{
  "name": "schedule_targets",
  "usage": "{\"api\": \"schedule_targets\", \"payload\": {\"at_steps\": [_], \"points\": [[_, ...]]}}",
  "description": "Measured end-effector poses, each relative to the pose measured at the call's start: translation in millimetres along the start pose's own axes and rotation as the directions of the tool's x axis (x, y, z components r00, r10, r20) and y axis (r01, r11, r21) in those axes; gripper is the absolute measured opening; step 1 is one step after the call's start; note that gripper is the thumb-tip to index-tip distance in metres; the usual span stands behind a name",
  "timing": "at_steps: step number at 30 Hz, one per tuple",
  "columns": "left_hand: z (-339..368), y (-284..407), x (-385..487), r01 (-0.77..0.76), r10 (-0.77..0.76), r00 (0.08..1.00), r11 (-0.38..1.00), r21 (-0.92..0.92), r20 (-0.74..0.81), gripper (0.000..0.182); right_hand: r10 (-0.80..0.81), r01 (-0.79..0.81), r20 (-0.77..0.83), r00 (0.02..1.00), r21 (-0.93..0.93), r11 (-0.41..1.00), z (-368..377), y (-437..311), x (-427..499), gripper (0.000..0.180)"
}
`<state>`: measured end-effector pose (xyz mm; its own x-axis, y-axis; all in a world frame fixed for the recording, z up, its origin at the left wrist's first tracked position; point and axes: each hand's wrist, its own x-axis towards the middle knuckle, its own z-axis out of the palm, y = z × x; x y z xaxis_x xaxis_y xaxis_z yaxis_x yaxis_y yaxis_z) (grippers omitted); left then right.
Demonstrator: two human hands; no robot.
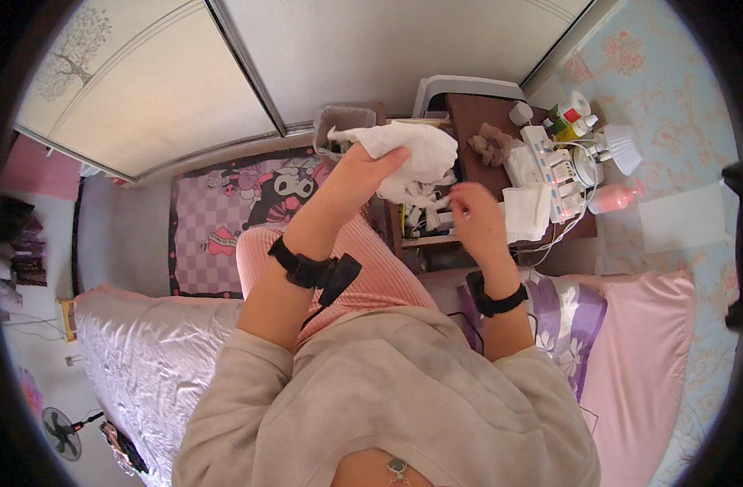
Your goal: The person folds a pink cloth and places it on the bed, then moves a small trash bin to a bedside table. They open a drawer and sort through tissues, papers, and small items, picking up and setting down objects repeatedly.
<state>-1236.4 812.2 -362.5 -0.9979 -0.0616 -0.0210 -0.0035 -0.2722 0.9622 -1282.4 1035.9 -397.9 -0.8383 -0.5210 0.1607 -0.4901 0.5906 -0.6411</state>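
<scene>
My left hand [371, 173] grips a crumpled white cloth or tissue [423, 149], thumb on top, held over an open drawer [432, 240]. Beside it on the right, my right hand [478, 216] has bent fingertips at a twisted white strand that hangs from the white material; whether they pinch it is hard to tell. Below, the drawer holds white cables, adapters and other small items, partly hidden by the cloth. A black band with a device sits on each wrist.
The brown nightstand [481, 112] bears a power strip [551, 173], folded white tissues [525, 213], a brown fluffy item [492, 145], bottles and a lamp. A pink pump bottle [615, 198] stands near the wall. A waste bin [347, 115] stands left of the drawer, by a patterned rug [225, 213].
</scene>
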Motion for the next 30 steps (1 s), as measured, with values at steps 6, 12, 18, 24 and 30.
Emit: {"api": "schedule_targets", "payload": {"at_steps": [6, 12, 18, 24, 30], "points": [[29, 24, -16, -0.138, 0.092, 0.947, 0.981, 0.133, 0.307, 0.032, -0.220, 0.269, -0.158, 0.963, 0.641, 0.719, -29, -35, 13, 0.090], [36, 38, -30, -0.025, 0.048, 0.977, 0.994, -0.111, 0.208, 0.031, -0.030, 0.067, -0.067, 0.997, 0.648, 0.758, -8, -36, 6, 0.054], [9, 31, -8, -0.071, 0.068, 0.997, 0.966, -0.249, -0.023, 0.041, 0.236, -0.233, 0.139, 0.962, 0.869, 0.436, -14, -22, -4, 0.026], [15, 2, -5, -0.128, 0.413, 0.828, 0.798, 0.589, -0.380, 0.089, 0.089, -0.088, 0.037, 0.995, 0.718, 0.691, -6, -21, -5, 0.033], [33, -1, -23, -0.424, 0.215, 0.850, 0.822, 0.381, 0.482, 0.069, 0.017, -0.116, 0.140, 0.990, 0.742, 0.660, -20, -31, -12, 0.037]]}}
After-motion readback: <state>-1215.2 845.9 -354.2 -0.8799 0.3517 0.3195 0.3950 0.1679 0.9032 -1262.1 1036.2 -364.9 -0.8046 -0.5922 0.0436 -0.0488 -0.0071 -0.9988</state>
